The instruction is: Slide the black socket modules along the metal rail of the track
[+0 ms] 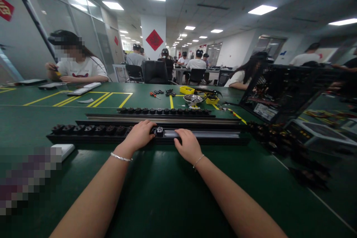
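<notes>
A long black channel (223, 140) with a bare metallic inside lies across the green table in front of me. Several black socket modules (99, 129) sit in a row in its left half. My left hand (141, 134) is closed around one of these black modules, mostly hidden by the fingers. Just right of its fingertips a single module (159, 131) shows a light-coloured mark on top. My right hand (188, 144) grips the channel further right, thumb on the near wall and fingers over the inside.
Behind lie another channel (164, 119) and a row of modules (167, 111). A metal bowl (193, 99), yellow trays (187, 90) and an orange screwdriver (153, 94) are farther back. Loose black parts (267, 139) and an open black case (279, 93) stand right. Co-workers sit across the table.
</notes>
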### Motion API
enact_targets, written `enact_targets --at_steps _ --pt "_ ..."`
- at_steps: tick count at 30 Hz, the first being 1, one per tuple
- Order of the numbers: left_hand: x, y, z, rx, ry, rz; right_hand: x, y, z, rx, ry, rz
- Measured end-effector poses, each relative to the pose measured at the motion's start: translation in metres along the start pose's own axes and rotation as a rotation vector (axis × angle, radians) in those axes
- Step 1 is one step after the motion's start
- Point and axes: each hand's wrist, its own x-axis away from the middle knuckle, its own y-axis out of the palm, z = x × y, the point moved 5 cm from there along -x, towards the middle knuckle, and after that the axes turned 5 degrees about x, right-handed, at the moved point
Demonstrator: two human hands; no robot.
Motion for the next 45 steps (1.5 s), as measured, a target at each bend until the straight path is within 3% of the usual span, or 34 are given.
enact_targets --at_steps 3,7,21,45 --pt "0.000 0.003 -0.002 0.002 0.010 0.015 -0.022 0.021 -0.032 -0.064 0.062 -0.014" --pt "-0.001 0.008 -0.001 -0.019 0.058 0.007 -0.037 0.036 -0.049 -0.016 0.167 -0.050" --pt "0.001 0.013 0.002 -0.028 -0.029 0.026 -0.036 0.038 -0.048 0.050 0.195 -0.042" --pt "0.002 0.015 0.006 -0.026 -0.043 0.024 -0.036 0.035 -0.040 0.045 0.263 -0.022"
